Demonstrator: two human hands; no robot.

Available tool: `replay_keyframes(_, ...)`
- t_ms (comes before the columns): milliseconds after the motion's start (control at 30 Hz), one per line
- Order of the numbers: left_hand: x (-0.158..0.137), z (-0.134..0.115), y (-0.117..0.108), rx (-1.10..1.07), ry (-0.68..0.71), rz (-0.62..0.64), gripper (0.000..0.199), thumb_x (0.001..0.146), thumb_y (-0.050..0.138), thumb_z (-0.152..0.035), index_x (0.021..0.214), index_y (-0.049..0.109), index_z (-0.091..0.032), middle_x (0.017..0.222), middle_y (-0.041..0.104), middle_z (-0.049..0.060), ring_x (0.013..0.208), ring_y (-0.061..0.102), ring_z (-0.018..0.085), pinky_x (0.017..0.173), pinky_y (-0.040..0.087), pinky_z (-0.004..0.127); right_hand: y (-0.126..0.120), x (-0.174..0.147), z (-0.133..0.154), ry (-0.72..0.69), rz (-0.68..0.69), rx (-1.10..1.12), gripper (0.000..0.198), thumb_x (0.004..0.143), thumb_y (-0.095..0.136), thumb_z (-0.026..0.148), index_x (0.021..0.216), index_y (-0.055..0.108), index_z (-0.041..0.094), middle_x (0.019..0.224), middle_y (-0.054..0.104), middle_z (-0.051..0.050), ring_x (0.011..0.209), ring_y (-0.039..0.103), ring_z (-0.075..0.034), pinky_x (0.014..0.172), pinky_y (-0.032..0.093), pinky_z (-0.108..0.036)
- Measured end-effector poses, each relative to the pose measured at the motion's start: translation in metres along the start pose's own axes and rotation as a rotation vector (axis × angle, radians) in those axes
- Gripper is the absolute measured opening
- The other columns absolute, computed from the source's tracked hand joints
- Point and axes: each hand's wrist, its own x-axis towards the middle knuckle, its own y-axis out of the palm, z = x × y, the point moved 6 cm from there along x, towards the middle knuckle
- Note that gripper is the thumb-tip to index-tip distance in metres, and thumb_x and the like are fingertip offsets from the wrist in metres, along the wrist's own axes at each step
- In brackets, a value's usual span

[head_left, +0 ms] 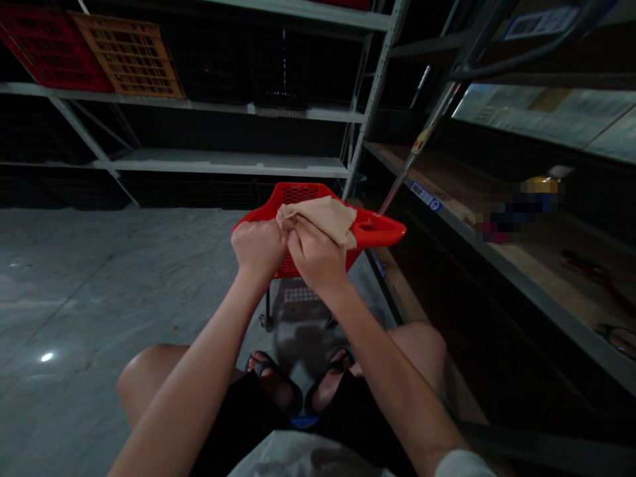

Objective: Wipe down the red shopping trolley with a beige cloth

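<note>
Gripping cloth (pixel 330 217), hands (pixel 259 244) (pixel 318 260) partly hide red basket (pixel 385 230); shelf (pixel 447 192) alongside.

The left hand (pixel 259 245) is a fist with its back turned up, just beside the right hand (pixel 320 258). The right's thumb and forefinger are bent in a pinch; its other fingers are mostly hidden. Below the right hand, the right forearm (pixel 392 371) slants outward, the left forearm (pixel 199 364) slanting the opposite way. Also below that hand, the knees (pixel 422 348) spread wide while the feet (pixel 328 387) sit close together.
</note>
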Motion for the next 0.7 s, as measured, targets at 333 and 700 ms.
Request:
replay_keyframes(333,-0.011,-0.015,-0.002,-0.042,0.090,-0.001,0.062,0.105,0.027,-0.041,0.076,0.075,-0.016,0.071,0.073,0.016,0.066,0.069,0.028,0.063,0.040,0.037,-0.056,-0.044,-0.087,-0.050,-0.149,-0.289,0.042,0.105,0.039,0.031,0.132,0.069,0.019,0.139,0.071,-0.012,0.131,0.063,-0.028,0.113,0.046,-0.047)
replay_keyframes(700,-0.016,-0.022,-0.015,-0.395,-0.096,-0.096,0.051,0.110,0.024,-0.040,0.113,0.072,-0.023,0.102,0.078,0.009,0.096,0.071,0.024,0.093,0.047,0.038,-0.033,-0.043,-0.041,-0.032,-0.111,-0.262,0.043,0.105,0.041,0.030,0.141,0.064,0.024,0.150,0.064,-0.006,0.143,0.051,-0.027,0.123,0.028,-0.051)
